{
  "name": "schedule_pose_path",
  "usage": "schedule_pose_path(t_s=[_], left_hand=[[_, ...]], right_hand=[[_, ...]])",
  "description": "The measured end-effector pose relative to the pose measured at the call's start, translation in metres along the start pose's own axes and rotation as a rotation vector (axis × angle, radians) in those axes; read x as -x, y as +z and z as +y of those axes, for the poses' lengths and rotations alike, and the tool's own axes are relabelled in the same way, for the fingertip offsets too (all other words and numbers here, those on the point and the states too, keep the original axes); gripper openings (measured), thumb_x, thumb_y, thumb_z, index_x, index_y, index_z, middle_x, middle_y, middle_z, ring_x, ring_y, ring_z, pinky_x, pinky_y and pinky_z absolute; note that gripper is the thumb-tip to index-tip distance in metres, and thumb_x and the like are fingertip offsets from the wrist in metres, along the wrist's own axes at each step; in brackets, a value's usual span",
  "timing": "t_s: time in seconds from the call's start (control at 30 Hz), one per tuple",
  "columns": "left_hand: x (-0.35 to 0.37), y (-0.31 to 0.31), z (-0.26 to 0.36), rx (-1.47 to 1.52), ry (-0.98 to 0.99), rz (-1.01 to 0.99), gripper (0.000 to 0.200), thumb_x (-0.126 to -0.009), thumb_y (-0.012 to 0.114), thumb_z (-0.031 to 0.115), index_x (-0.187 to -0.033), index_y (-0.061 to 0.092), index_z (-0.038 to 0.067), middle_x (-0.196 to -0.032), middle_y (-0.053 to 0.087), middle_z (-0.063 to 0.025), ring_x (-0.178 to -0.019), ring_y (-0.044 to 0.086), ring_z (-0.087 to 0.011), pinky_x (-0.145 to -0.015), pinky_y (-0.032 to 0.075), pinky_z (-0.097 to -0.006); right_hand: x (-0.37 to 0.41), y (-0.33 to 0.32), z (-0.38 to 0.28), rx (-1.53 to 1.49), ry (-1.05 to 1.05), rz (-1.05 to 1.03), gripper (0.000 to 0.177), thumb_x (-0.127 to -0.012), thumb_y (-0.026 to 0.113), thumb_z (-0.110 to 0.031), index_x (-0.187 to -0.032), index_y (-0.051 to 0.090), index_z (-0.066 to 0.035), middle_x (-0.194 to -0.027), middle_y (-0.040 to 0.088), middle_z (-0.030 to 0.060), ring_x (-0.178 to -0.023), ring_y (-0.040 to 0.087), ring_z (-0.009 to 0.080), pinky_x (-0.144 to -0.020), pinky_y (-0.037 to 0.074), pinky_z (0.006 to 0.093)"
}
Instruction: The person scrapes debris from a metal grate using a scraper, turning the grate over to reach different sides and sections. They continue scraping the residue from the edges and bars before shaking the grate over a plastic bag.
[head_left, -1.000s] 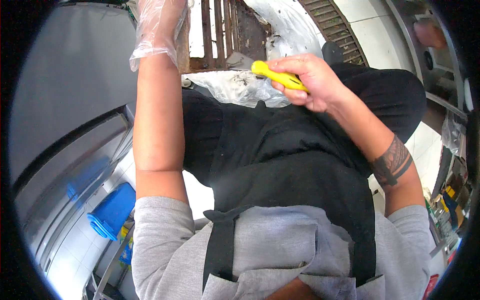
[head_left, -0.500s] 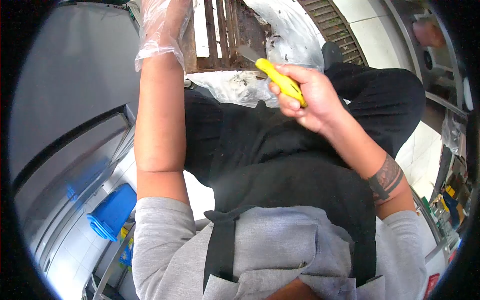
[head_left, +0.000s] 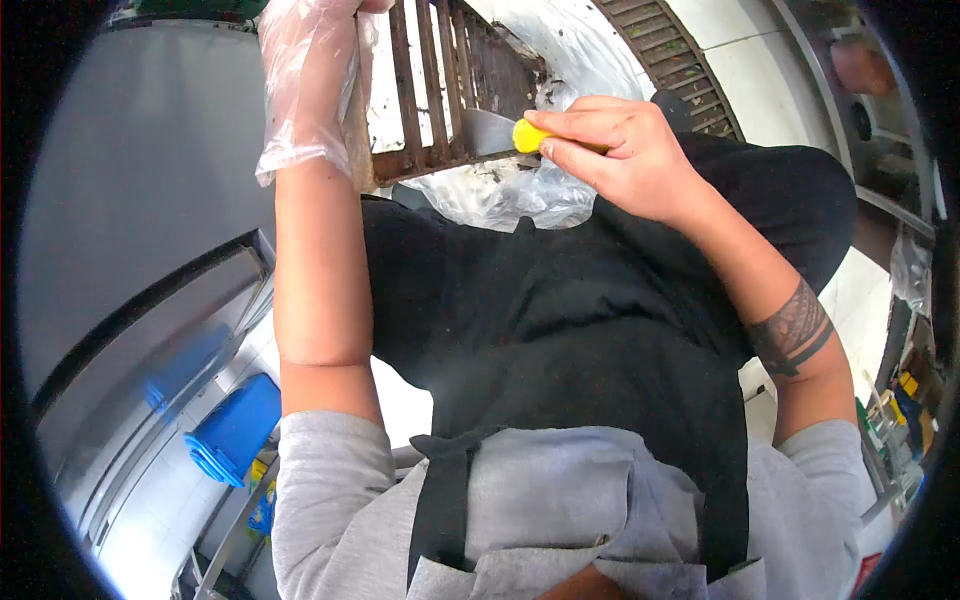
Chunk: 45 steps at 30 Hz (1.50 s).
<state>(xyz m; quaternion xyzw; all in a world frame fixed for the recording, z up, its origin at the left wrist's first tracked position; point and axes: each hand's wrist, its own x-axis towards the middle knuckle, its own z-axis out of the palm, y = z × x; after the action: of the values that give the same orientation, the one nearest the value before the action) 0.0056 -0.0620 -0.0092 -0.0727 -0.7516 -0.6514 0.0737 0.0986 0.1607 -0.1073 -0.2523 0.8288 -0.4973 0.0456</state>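
My right hand grips the yellow handle of a scraper. Its wide metal blade lies against the slats of a dirty brown slatted grate, near the corner closest to me. In a clear plastic glove, my left hand is closed on the left side of the grate, at the top edge of the view. The far end of the grate is out of view. Crumpled clear plastic sheeting with dark crumbs lies under and beside it.
Another slatted grate lies on the white tiled floor to the upper right. A grey metal cabinet stands close on my left, with a blue bin below it. My legs in black flank the work.
The grate has tilted, its near left corner coming toward me along with my left hand. The scraper has turned flatter, and its blade now rests on the slats.
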Motion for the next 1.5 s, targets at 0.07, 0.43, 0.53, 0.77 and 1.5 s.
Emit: schedule_pose_path(t_s=[0.07, 0.43, 0.53, 0.77, 1.5], left_hand=[[0.0, 0.003, -0.002, 0.157, -0.017, 0.01, 0.061, -0.07, 0.051, 0.002, -0.129, 0.059, -0.008, -0.109, 0.065, -0.0086, -0.098, 0.061, -0.016, -0.087, 0.047, -0.021], [-0.002, 0.016, 0.001, 0.23, -0.004, 0.021, 0.058, -0.064, 0.048, 0.0, -0.121, 0.059, -0.009, -0.107, 0.061, -0.0096, -0.096, 0.059, -0.0189, -0.089, 0.045, -0.0221], [-0.007, 0.0, -0.001, 0.355, -0.053, -0.186, 0.059, -0.063, 0.048, 0.0, -0.121, 0.059, -0.008, -0.109, 0.061, -0.0105, -0.099, 0.059, -0.0198, -0.092, 0.045, -0.0236], [-0.008, 0.013, -0.004, 0.306, -0.049, -0.018, 0.062, -0.063, 0.049, 0.0, -0.124, 0.058, -0.01, -0.113, 0.062, -0.013, -0.106, 0.059, -0.0219, -0.1, 0.043, -0.0267], [-0.021, -0.002, -0.001, 0.321, -0.094, -0.131, 0.055, -0.07, 0.05, 0.0, -0.125, 0.058, -0.008, -0.111, 0.063, -0.0101, -0.104, 0.06, -0.0182, -0.099, 0.045, -0.0255]], right_hand=[[-0.002, 0.0, 0.003, 0.036, -0.118, 0.026, 0.028, -0.09, 0.072, -0.005, -0.118, 0.075, 0.0, -0.087, 0.072, 0.0109, -0.076, 0.069, 0.0203, -0.072, 0.054, 0.029], [-0.008, 0.001, 0.003, -0.111, -0.043, 0.015, 0.026, -0.09, 0.071, -0.016, -0.111, 0.078, -0.001, -0.077, 0.069, 0.0138, -0.069, 0.068, 0.0269, -0.065, 0.053, 0.035], [-0.005, 0.002, 0.002, -0.351, 0.284, -0.081, 0.026, -0.092, 0.072, -0.009, -0.116, 0.077, 0.001, -0.076, 0.07, 0.0067, -0.066, 0.061, 0.0106, -0.062, 0.048, 0.0279], [-0.009, 0.004, 0.003, -0.614, 0.536, -0.108, 0.03, -0.093, 0.075, -0.021, -0.116, 0.078, -0.002, -0.083, 0.077, 0.0067, -0.067, 0.064, 0.0074, -0.064, 0.052, 0.0261], [-0.094, -0.036, 0.007, 0.191, -0.221, -0.036, 0.019, -0.085, 0.076, -0.008, -0.105, 0.077, -0.004, -0.096, 0.071, 0.0096, -0.096, 0.064, 0.0295, -0.085, 0.051, 0.0383]])
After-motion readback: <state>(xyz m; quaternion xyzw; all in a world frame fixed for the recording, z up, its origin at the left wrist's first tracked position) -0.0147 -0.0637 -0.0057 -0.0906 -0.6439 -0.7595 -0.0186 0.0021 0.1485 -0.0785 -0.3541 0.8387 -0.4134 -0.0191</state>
